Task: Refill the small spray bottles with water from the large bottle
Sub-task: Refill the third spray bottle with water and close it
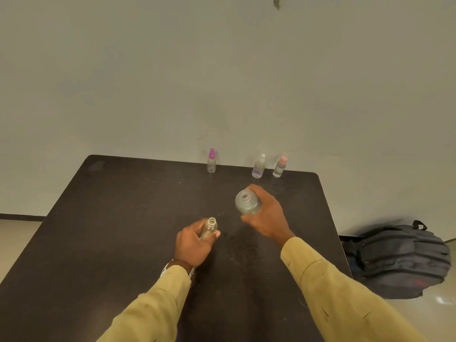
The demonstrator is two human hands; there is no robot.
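Left hand (195,245) is wrapped around a small spray bottle (209,229), fingers curled over its body and thumb laid across the front, holding it just above the dark tabletop (123,218) near its middle. Its spray top is off and I can't see where that went; the open neck points up and slightly away from the person, so the long axis stands close to upright with a small lean. Right hand (266,215) is clasped around the large bottle (247,203), fingers wrapped round the far side, and holds it a little beyond and to the right of the small one, apart from it. That bottle is uncapped too, mouth facing up towards the camera, its axis near vertical. I'd judge this is the moment just before a pour: both necks are open and nothing is flowing. The next move calls for tipping the large bottle leftwards until its mouth sits over the narrow neck, slowly, since that opening is small. Three capped spray bottles (258,167) wait at the far edge.
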